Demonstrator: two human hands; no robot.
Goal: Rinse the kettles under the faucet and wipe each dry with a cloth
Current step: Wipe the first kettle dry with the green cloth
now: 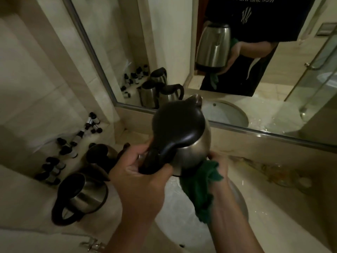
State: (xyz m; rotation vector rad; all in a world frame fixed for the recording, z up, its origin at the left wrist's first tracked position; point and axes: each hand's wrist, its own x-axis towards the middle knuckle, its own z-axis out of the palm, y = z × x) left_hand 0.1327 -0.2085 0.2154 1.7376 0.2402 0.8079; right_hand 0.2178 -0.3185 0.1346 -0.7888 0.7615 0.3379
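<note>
Above the pale oval sink basin (182, 203), the left hand (140, 172) grips the black handle of a steel electric kettle with a black lid (184, 136). The right hand (218, 161) seems to press a dark green cloth (200, 190) against its underside; its fingers are hidden. Two more steel kettles (85, 194) stand on the counter to the left

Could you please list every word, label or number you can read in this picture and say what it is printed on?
Black T-shirt in the mirror: white lettering cut off at the top edge, mirrored and blurred; not readable.
Small dark-capped toiletry bottles on the counter: pale labels, too small and blurred to read.
Steel kettle with black lid held in both hands: no text visible.
</note>
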